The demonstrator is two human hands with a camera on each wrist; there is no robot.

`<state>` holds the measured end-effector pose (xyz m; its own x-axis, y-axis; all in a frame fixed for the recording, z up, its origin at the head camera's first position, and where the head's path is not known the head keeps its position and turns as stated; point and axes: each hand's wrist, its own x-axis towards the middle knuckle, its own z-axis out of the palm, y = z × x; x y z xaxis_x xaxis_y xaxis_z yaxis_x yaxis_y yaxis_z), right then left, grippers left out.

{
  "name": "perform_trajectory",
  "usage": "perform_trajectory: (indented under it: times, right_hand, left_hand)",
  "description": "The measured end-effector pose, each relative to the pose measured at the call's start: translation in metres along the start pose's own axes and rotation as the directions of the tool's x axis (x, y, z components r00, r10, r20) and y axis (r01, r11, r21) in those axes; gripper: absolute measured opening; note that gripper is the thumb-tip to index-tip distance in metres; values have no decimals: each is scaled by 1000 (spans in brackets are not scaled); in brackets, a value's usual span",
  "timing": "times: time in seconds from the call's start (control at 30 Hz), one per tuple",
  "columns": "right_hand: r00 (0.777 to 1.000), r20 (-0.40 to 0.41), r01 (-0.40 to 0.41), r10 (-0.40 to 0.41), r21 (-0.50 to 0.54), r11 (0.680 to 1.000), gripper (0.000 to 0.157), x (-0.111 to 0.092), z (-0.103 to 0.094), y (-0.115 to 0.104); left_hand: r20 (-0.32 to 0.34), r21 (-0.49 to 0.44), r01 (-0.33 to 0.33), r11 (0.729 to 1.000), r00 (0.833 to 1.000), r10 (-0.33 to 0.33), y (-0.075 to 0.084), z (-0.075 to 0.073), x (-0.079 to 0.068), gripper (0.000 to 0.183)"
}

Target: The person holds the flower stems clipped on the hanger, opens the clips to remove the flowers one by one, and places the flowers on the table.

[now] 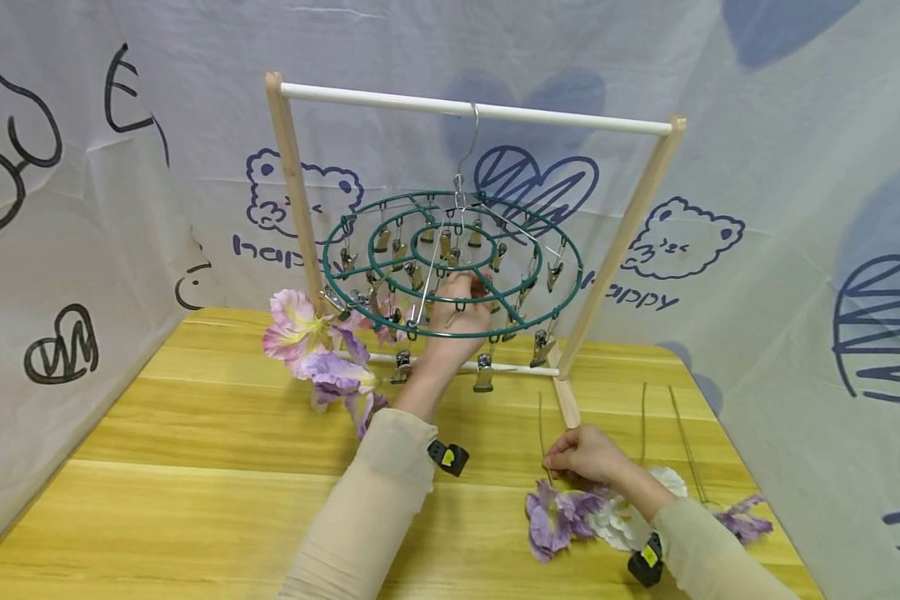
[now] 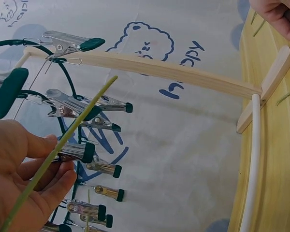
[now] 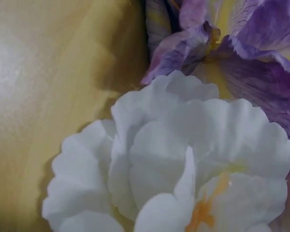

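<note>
A round green clip hanger [image 1: 456, 335] with several metal clips hangs by its hook from a rack. My left hand [image 1: 461, 308] reaches up beneath its rings. In the left wrist view, the left thumb and fingers pinch a metal clip [image 2: 76, 152] with green tips, while a green stem [image 2: 63, 137] crosses in front. Lower right, my right hand [image 1: 588, 454] pinches the thin stem [image 1: 542, 425] of a purple artificial flower [image 1: 551, 521] on the table. A white flower [image 1: 622, 521] lies beside it and fills much of the right wrist view; that view hides the right fingers.
The wooden rack has a white top bar [image 1: 390, 98] and a right post [image 1: 622, 242]. Pink [image 1: 294, 325] and purple flowers [image 1: 337, 375] are by the hanger's left side. Another purple flower [image 1: 746, 521] lies near the right edge of the wooden table [image 1: 195, 433]. Printed sheets surround it.
</note>
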<state>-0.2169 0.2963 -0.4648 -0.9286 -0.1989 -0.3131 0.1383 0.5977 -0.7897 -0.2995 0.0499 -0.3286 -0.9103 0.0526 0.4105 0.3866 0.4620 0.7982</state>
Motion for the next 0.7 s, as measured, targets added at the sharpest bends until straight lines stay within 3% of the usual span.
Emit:
perform_trajectory:
  times: [0.27, 0.47, 0.7]
  right_hand:
    - [1000, -12, 4, -4, -35, 999, 13, -1, 1, 0]
    - [1000, -3, -9, 9, -11, 1000, 15, -2, 1, -1]
    - [998, -20, -52, 53, 50, 997, 19, -6, -1, -5]
  left_hand:
    - [19, 14, 26, 1000, 999, -26, 6, -2, -3, 21]
    - [12, 27, 7, 1000, 1000, -8, 10, -2, -9, 33]
    - [109, 25, 80, 996, 991, -83, 15, -6, -15, 49]
